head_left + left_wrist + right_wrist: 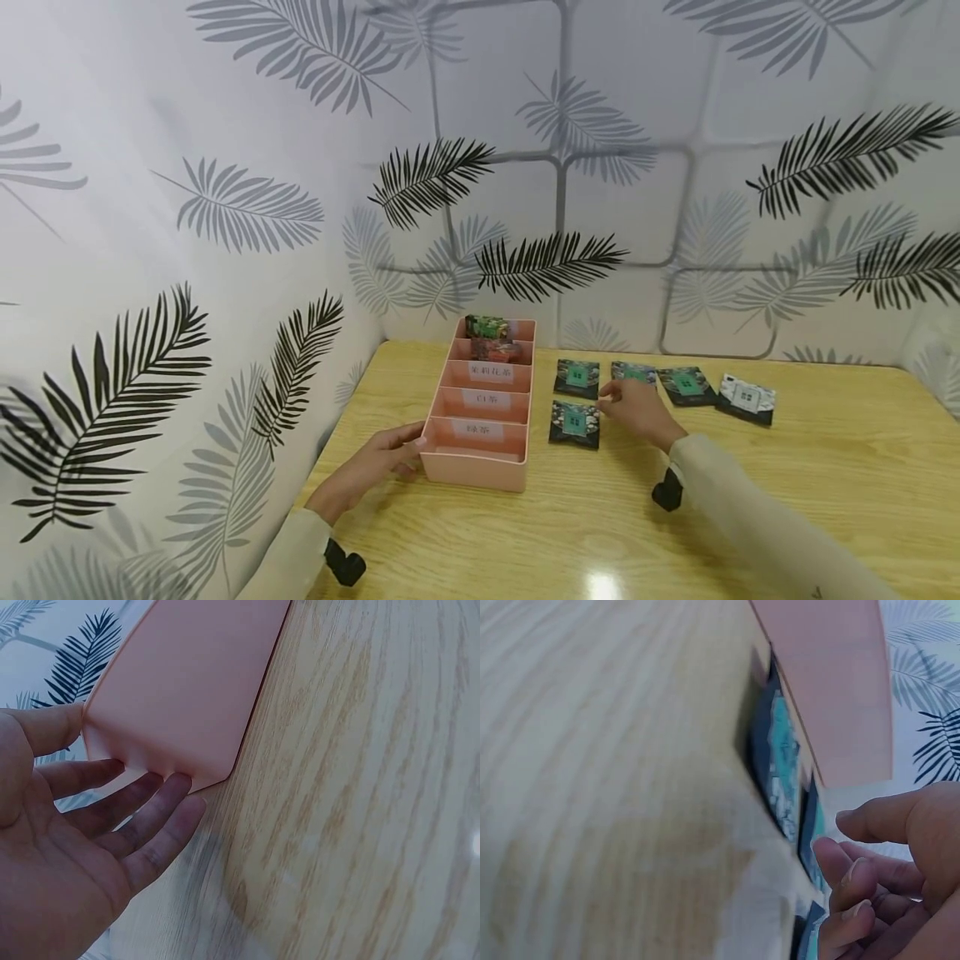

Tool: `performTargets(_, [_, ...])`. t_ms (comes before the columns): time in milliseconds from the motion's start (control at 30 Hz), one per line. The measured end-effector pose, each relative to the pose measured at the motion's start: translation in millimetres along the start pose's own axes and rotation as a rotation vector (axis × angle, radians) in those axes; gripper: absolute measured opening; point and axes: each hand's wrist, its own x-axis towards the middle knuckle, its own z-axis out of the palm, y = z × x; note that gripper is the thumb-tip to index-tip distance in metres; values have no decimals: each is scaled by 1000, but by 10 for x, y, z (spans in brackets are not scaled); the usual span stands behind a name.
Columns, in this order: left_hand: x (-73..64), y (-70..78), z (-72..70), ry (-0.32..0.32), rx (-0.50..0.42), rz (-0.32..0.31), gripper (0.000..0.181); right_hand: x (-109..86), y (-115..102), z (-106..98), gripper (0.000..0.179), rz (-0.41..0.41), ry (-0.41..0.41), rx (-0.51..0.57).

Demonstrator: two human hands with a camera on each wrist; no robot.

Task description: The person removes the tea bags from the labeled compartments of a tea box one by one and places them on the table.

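A pink divided box (pixel 474 475) stands on the table with Chinese-labelled compartments. My left hand (pixel 378 462) holds its near left corner, thumb at the rim and fingertips against the outer wall (pixel 187 675). Green packets (pixel 486 327) lie in the rearmost compartment and red packets (pixel 495 350) in the one before it. To the box's right, two dark square sachets with green labels lie in a column, the rear sachet (pixel 577 377) and the front sachet (pixel 574 423). Beside them hovers my right hand (pixel 637 408), fingers loosely bent; the right wrist view shows nothing between thumb and forefinger.
Behind my right hand is a partly hidden sachet (pixel 633 371). Farther right lie a dark green-labelled sachet (pixel 686 384) and a black-and-white sachet (pixel 746 399), edges touching or overlapping. Leaf-patterned fabric (pixel 637 208) rises behind the wooden table (pixel 562 542) and along its left side.
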Motion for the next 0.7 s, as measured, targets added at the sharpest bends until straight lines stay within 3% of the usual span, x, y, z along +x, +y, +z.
performTargets(700, [3,-22,2,16,-3,-5,65,157,-320,-51,27,-121,55,54])
